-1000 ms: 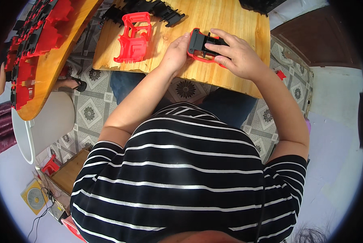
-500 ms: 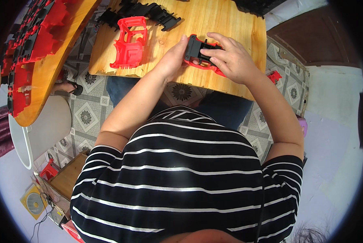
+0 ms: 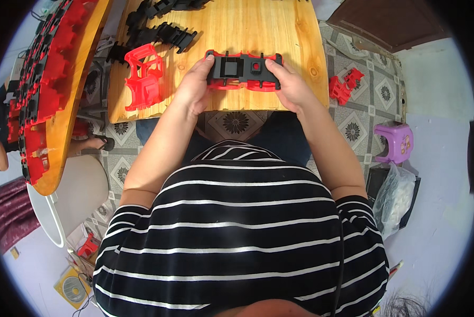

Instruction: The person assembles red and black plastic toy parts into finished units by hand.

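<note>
Between my hands is a red plastic frame with a black plastic insert (image 3: 240, 71) lying in it, held level above the wooden table's near part. My left hand (image 3: 193, 87) grips its left end, the thumb on top of the black piece. On the right end my right hand (image 3: 290, 84) has the same kind of hold, thumb pressed on the black surface. The fingers of both hands are mostly hidden beneath. Left of my left hand, an empty red plastic frame (image 3: 144, 79) rests on the table. Behind it lie several black plastic inserts (image 3: 165, 36) in a loose pile.
A wooden board (image 3: 68, 124) at the left carries many red and black parts (image 3: 49, 79). Under its end stands a white bin (image 3: 81, 190). On the tiled floor at right are red pieces (image 3: 346, 85), a purple stool (image 3: 394, 142) and a plastic bag (image 3: 396, 198). Another person's foot (image 3: 97, 143) shows at left.
My right hand has moved from the middle of the black insert to the right end. The assembly now lies straight across, held at both ends. The whole view has shifted slightly.
</note>
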Available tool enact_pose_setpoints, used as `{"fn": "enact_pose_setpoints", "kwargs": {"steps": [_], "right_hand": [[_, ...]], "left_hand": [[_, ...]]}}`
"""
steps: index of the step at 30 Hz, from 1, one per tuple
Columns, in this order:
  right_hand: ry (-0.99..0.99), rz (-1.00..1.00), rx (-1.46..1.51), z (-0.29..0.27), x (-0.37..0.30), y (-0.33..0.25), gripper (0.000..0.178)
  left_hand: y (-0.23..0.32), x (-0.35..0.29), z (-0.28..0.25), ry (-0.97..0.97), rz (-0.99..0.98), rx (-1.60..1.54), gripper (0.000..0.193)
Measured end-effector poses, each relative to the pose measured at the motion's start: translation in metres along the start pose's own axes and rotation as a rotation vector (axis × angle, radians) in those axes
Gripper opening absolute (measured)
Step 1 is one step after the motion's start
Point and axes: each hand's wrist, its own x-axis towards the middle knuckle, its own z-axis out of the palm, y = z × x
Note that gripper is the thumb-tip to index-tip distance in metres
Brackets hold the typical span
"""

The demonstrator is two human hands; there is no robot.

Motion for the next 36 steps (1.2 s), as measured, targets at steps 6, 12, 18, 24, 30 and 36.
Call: {"fn": "enact_pose_setpoints", "kwargs": {"steps": [6, 12, 18, 24, 30, 36], "right_hand": [[-0.039, -0.022, -0.058, -0.004, 0.007, 0.001, 0.034], [-0.004, 0.089, 0.149, -0.009, 0.012, -0.008, 0.033], [0.064, -0.156, -0.088, -0.009, 0.022, 0.008, 0.031], [0.074, -0.342, -0.33, -0.017, 0.01, 0.005, 0.048], [-0.294, -0.84, -1.217, -0.02, -0.017, -0.001, 0.085], [-0.556, -0.871, -1.279, 0.047, -0.061, -0.051, 0.088]], "left_hand": [[0.003, 0.003, 0.005, -0.023, 0.06, -0.021, 0.028], [0.003, 0.005, 0.003, -0.082, 0.026, -0.06, 0.029], [-0.019, 0.012, 0.01, 0.022, 0.23, -0.059, 0.026], [-0.02, 0.02, 0.004, -0.099, 0.181, -0.105, 0.028], [-0.029, 0.024, 0.008, 0.082, 0.29, 0.017, 0.026], [0.032, -0.097, -0.022, -0.049, 0.356, -0.026, 0.032]]}}
